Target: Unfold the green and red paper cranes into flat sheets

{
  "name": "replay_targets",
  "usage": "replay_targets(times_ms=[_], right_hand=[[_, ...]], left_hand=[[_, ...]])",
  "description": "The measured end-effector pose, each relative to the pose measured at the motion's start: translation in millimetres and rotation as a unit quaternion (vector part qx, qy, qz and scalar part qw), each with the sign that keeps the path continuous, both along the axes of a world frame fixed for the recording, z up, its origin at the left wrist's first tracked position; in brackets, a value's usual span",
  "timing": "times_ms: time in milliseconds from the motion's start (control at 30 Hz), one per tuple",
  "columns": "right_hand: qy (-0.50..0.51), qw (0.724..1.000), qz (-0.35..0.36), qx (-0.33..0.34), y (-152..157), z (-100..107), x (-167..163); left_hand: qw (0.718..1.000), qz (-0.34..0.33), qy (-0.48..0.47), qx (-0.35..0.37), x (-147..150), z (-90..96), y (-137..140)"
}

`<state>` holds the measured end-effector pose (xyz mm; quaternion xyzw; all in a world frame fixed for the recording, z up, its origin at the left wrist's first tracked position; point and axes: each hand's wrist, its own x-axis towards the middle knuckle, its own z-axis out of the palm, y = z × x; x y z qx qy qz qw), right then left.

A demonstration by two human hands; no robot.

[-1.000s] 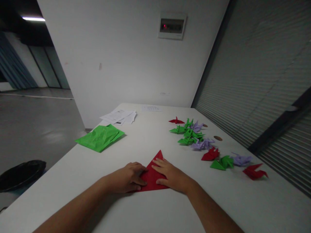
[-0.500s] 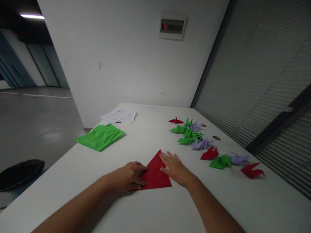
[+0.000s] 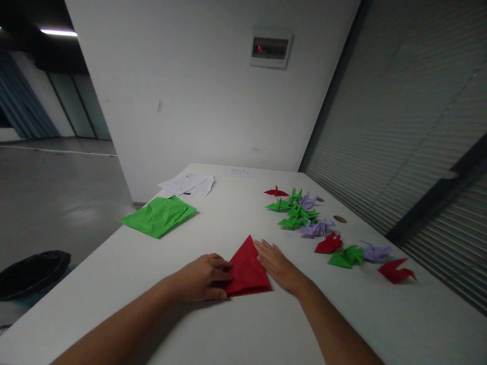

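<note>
A folded triangle of red paper (image 3: 249, 274) lies on the white table in front of me, its tip pointing away. Along its near edge the layers stand slightly apart. My left hand (image 3: 203, 278) grips the paper's left side, fingers bent over it and thumb at the near edge; that corner is hidden under the hand. Flat against the right slope rests my right hand (image 3: 278, 264), open, with its fingers stretched toward the tip and touching the paper's edge.
Several folded paper cranes in green (image 3: 299, 215), lilac (image 3: 375, 252) and red (image 3: 396, 271) spread along the right side. Green paper sheets (image 3: 160, 215) lie at the left edge, printed sheets (image 3: 190, 183) behind them. A black-lined bin (image 3: 34, 274) stands on the floor at left.
My right hand's fingers have drawn together and moved slightly off the paper toward its right edge. My left thumb has shifted to the near edge, where the layers now part slightly.
</note>
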<state>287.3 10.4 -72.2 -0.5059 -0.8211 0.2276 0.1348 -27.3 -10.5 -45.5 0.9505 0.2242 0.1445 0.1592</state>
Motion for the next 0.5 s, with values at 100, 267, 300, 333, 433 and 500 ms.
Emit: replay_targets(times_ms=[100,267,300,333,433,500], right_hand=[[-0.001,1.0,0.002,0.001,2,-2,0],[0.017,1.0,-0.003,0.007,1,-1,0],[0.023,1.0,-0.004,0.009,1,-1,0],[0.03,0.999,-0.005,0.012,2,-2,1],[0.053,0.998,-0.011,0.02,4,-6,2],[0.067,0.997,-0.02,0.025,6,-9,2]], left_hand=[[0.999,0.049,-0.013,-0.021,9,4.7,-6],[0.996,0.088,0.007,-0.011,18,1.8,-10],[0.996,0.088,0.012,-0.011,18,0.9,-9],[0.996,0.086,0.015,-0.01,18,0.2,-9],[0.997,0.078,0.01,-0.001,16,-1.7,-7],[0.998,0.07,0.001,0.01,15,-3.5,-7]])
